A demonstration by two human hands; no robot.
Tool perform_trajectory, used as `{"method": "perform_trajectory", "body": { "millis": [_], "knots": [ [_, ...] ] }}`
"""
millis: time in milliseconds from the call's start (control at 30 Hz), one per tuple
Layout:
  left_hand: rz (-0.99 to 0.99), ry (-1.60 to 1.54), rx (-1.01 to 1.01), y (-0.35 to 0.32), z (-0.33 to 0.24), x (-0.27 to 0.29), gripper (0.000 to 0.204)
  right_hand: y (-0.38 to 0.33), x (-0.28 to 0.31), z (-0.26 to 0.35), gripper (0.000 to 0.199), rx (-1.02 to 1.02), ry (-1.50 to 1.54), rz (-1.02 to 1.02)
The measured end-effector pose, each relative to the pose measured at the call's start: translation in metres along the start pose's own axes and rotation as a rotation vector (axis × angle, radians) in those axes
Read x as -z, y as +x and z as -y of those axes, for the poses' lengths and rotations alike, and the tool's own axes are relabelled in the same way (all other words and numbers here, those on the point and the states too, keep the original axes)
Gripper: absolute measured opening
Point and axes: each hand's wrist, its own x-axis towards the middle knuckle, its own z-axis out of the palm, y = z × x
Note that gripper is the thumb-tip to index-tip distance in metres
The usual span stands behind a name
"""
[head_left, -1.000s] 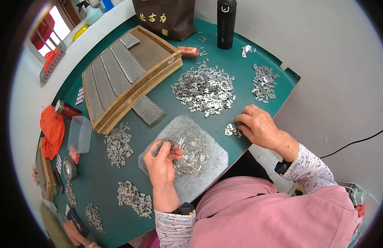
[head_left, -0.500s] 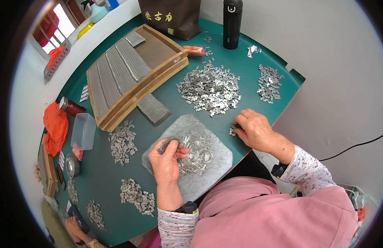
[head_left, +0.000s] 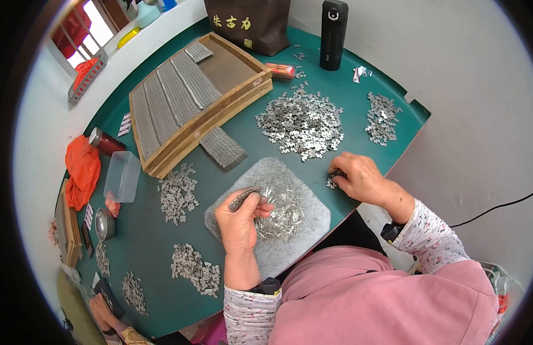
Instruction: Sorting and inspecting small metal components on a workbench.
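Above a grey felt-like mat (head_left: 269,259), my left hand (head_left: 238,227) is closed around a grey strip of linked metal pieces (head_left: 242,199), thumb pressed on top. Loose thin metal pins (head_left: 285,213) lie heaped on the mat beside those fingers. My right hand (head_left: 363,179) rests to the mat's right near the table edge. Its fingertips are pinched together at a few small metal pieces (head_left: 331,182); whether they grip one is hidden. Beyond it spreads a large pile of small silvery link pieces (head_left: 301,123).
A wooden tray (head_left: 206,123) with rows of linked metal strips stands at the back left. A linked panel (head_left: 223,149) lies by it. Smaller piles (head_left: 179,195) dot the green table (head_left: 146,244). A black bottle (head_left: 334,37) stands behind. Another person's hand (head_left: 102,310) is at lower left.
The whole view has shifted slightly, so the table's things appear a little to the right. Both hands keep nearly the same pose and place.
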Motion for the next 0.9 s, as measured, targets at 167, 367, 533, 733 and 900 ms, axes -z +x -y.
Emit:
{"method": "perform_trajectory", "body": {
  "millis": [167,367,533,733,900],
  "knots": [
    [0.022,0.024,-0.004,0.000,0.002,-0.002,0.014,0.019,-0.009,0.027,0.013,0.139,0.114,-0.086],
    [0.034,0.030,0.011,0.000,0.001,-0.002,0.011,0.052,-0.051,0.031,0.017,0.257,0.060,-0.038],
    [0.028,0.013,0.007,0.001,0.001,0.000,0.011,0.052,-0.038,0.027,0.019,0.246,0.167,-0.024],
    [0.025,0.039,0.012,0.000,-0.001,0.000,0.011,0.052,-0.032,0.036,0.015,0.241,0.035,-0.082],
    [0.018,0.043,0.013,0.002,0.001,-0.001,0.011,0.051,-0.051,0.039,0.013,0.296,-0.067,-0.070]
  ]
}}
